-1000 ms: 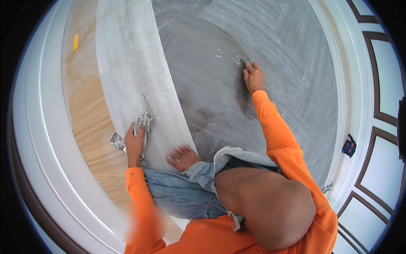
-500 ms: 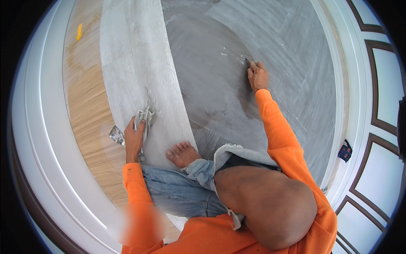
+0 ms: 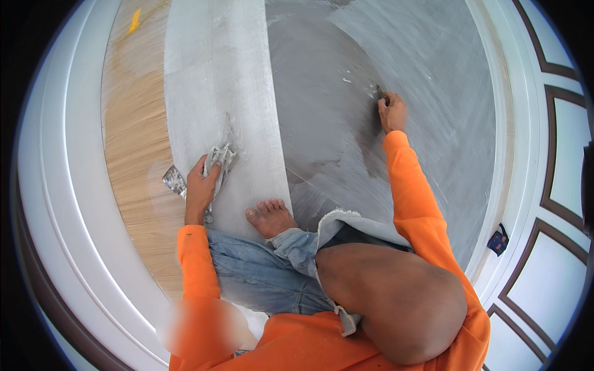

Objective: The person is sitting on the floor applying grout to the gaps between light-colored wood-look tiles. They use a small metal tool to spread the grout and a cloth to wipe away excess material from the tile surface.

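My left hand is closed around a crumpled grey-white rag, low over the pale plank strip. From the left side of that hand sticks a smeared metal scraper blade; its handle is hidden. Farther out, my right hand is closed on a small dark scraper, pressed against the dark grey board surface. Most of this tool is covered by my fingers. Small white specks lie on the grey surface just left of the scraper.
A pale grey plank strip runs away from me, with a wood-grain strip left of it. My bare foot rests on the pale strip. A yellow mark shows at far left; a small dark pouch lies by the right wall.
The view has shifted, so the surroundings sit farther right. My right hand stays at the white specks with the scraper; my left hand still holds the rag.
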The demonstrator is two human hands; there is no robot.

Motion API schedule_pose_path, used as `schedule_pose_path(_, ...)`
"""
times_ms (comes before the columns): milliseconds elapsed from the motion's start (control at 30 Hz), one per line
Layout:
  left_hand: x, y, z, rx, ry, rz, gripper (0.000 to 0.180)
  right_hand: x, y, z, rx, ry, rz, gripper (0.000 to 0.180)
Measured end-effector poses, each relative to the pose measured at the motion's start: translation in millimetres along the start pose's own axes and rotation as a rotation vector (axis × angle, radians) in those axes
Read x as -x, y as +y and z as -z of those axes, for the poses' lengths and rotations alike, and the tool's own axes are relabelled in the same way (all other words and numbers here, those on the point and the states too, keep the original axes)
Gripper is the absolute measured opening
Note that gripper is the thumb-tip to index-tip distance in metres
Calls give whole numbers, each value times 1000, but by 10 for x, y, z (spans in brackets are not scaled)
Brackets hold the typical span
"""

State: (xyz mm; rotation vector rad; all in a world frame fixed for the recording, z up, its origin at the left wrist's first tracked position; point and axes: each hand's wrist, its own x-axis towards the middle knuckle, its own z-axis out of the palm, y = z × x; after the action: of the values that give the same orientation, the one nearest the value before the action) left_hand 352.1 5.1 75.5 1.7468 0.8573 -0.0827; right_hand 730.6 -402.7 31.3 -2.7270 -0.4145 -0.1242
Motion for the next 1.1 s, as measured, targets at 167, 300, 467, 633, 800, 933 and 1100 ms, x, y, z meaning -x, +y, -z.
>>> schedule_pose_path(167, -15, -60, 32, -65, 1, -20, 51, -96, -81, 5, -27, -12, -34, 27)
schedule_pose_path(300, -30, -119, 33, -114, 48, -30, 52, -189, -66, -28, -64, 11, -7, 25)
schedule_pose_path(467, -33, -248, 48, -141, 109, -40, 48, -216, -103, -40, 77, -1, 100, 25)
schedule_pose_path(633, -38, 14, 20, -103, 31, -9, 48, -99, -62, 67, 160, -33, 159, 29)
schedule_pose_path(800, -37, -17, 46, -122, 37, -28, 46, -143, -211, 118, 211, -91, 118, 27)
schedule_pose_path(933, -36, 46, 57, -114, 12, 0, 46, -50, -101, 65, 143, -48, 156, 28)
schedule_pose_path(1100, -31, 61, 59, -89, 2, 6, 46, -43, -167, -14, 215, 0, 132, 28)
